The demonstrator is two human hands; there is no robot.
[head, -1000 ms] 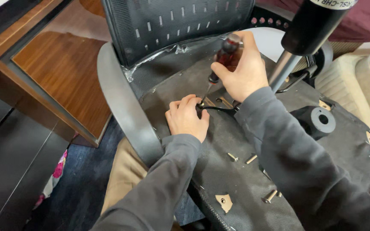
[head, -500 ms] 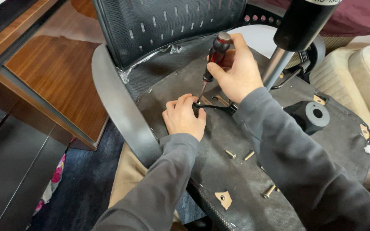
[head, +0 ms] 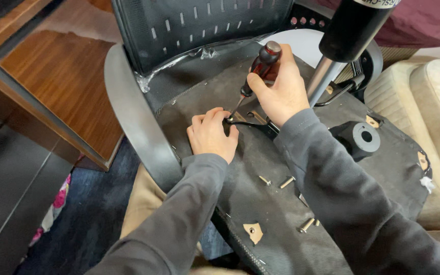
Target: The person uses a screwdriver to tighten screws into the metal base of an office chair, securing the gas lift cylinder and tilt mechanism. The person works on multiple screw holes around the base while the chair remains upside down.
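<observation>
Office chair flipped over, underside of seat (head: 281,224) facing up, fills centre and right of frame. Right hand (head: 276,89) closed around the dark red screwdriver (head: 260,66), upper centre. Screwdriver's long axis runs from the handle at upper right down-left to the tip; tip points down and left, landing on the black metal bracket (head: 253,125) at about mid-frame. Left hand (head: 211,135) sits just left of the tip, fingers curled, pinching or steadying something at the bracket end; can't tell if it's a screw, too small. So tip lies immediately right of the left fingertips, touching or near touching. Left hand is the nearer one to the fastening point; right hand is up the shaft, above and to the right. Loose screws (head: 276,181) lie on the seat fabric below the hands, more at lower centre-right, apart from each other. Tan wedge-shaped tab (head: 253,232) at lower centre. Gas lift column (head: 345,35) sticks up at upper right, just beside the right hand. Black round boss (head: 365,137) at right. Wooden floor (head: 62,76) at upper left.
</observation>
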